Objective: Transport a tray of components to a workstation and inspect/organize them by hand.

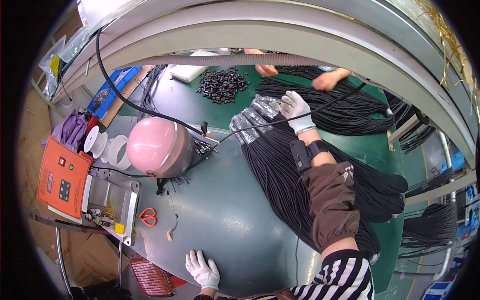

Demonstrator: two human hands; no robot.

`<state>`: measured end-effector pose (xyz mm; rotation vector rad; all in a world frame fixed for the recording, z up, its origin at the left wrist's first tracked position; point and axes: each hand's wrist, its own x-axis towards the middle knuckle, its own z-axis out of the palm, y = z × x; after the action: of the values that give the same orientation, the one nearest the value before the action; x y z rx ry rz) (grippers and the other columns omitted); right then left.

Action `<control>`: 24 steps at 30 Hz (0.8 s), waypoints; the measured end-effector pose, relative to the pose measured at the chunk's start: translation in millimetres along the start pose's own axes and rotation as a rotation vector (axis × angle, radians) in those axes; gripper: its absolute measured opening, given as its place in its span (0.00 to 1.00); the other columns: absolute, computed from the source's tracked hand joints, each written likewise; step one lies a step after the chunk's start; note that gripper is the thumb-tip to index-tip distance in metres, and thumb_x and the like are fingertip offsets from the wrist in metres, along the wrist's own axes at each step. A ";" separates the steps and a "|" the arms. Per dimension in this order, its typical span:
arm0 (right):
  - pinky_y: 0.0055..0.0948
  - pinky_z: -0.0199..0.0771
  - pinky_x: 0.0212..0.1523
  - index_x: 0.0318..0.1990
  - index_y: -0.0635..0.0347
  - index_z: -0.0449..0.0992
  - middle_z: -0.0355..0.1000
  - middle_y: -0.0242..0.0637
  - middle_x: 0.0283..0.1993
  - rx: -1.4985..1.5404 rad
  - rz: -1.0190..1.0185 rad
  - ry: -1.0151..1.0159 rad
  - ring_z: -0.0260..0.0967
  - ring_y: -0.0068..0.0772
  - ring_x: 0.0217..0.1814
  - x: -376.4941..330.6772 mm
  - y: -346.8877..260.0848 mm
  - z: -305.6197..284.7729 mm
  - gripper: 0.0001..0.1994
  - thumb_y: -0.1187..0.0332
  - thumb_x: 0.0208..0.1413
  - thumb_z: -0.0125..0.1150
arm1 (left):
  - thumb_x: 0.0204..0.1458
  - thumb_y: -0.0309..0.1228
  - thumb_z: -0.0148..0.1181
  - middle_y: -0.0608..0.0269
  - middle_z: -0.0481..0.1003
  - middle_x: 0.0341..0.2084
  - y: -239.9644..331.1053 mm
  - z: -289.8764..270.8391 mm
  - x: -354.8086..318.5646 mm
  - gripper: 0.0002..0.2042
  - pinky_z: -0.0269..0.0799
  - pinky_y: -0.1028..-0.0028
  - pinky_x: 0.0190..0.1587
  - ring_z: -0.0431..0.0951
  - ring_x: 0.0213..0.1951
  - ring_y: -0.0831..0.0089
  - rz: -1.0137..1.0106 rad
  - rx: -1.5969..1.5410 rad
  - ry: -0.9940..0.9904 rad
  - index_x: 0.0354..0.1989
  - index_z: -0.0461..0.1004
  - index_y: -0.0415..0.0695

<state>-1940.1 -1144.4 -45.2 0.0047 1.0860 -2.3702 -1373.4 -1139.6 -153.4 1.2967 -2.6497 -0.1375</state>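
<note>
The cable bundle (300,170) lies across the green table (220,220), running from its plastic-wrapped ends (252,117) near the middle down toward your right elbow. Your right hand (294,106) — gloved in white — rests on the top of that bundle just beside the wrapped ends; fingers curl down onto the cables, but whether they close around any I cannot tell. Your left hand (202,269) lies flat on the table's near edge, fingers spread, holding nothing.

Judged step: reaching in to pick a cable or a few off the bundle's head. The next move calls for a firm pinch on a few strands only, and a clean draw along their length so the rest stay put.

Outward — a pink dome (156,147) and orange scissors (147,216) sit left of the bundle, a heap of small black parts (222,85) beyond. Another person's bare hands (327,79) work a second cable pile (345,110) at the far side.
</note>
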 end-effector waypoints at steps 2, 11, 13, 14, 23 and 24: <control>0.27 0.72 0.25 0.38 0.58 0.75 0.73 0.31 0.27 -0.112 -0.001 -0.045 0.67 0.26 0.21 -12.0 1.7 -13.0 0.11 0.61 0.58 0.53 | 0.46 0.35 0.52 0.42 0.60 0.56 1.8 1.2 0.7 0.24 0.49 0.48 0.60 0.56 0.59 0.43 -0.001 -0.006 -0.006 0.52 0.65 0.37; 0.15 0.65 0.18 0.38 0.64 0.76 0.71 0.31 0.24 -0.737 -0.083 -0.295 0.64 0.17 0.16 -122.7 18.0 -69.2 0.09 0.68 0.58 0.54 | 0.47 0.35 0.52 0.43 0.60 0.57 0.3 -0.4 3.4 0.24 0.48 0.49 0.61 0.55 0.59 0.43 -0.004 -0.003 0.005 0.52 0.65 0.37; 0.17 0.66 0.18 0.38 0.64 0.76 0.72 0.32 0.24 -0.770 -0.119 -0.269 0.65 0.19 0.17 -132.8 28.9 -72.0 0.08 0.68 0.57 0.54 | 0.47 0.35 0.52 0.43 0.60 0.57 -0.2 0.4 3.9 0.24 0.48 0.50 0.61 0.55 0.60 0.44 0.000 -0.004 0.012 0.52 0.65 0.37; 0.19 0.66 0.19 0.38 0.63 0.76 0.72 0.33 0.24 -0.799 -0.159 -0.241 0.66 0.21 0.17 -135.9 36.9 -72.7 0.08 0.69 0.56 0.55 | 0.47 0.35 0.52 0.43 0.60 0.57 -0.1 0.5 3.6 0.24 0.48 0.50 0.61 0.55 0.60 0.44 -0.001 -0.006 0.010 0.52 0.65 0.37; 0.28 0.66 0.21 0.31 0.60 0.77 0.72 0.36 0.24 -1.402 -0.947 -0.216 0.66 0.31 0.17 -140.9 75.9 -73.9 0.04 0.70 0.49 0.59 | 0.46 0.34 0.53 0.44 0.60 0.57 1.2 -1.5 2.9 0.23 0.49 0.50 0.61 0.56 0.60 0.44 -0.004 -0.016 0.018 0.52 0.66 0.37; 0.28 0.66 0.21 0.31 0.60 0.77 0.72 0.36 0.24 -1.405 -0.949 -0.217 0.66 0.31 0.17 -141.4 76.2 -73.7 0.04 0.70 0.49 0.59 | 0.46 0.34 0.52 0.44 0.60 0.57 1.0 -2.9 3.0 0.23 0.49 0.50 0.61 0.56 0.59 0.44 -0.003 -0.016 0.023 0.52 0.66 0.37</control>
<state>-1798.5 -1068.1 -118.3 -1.4493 2.7343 -1.5271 -1375.4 -1141.3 -150.0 1.2900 -2.6219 -0.1433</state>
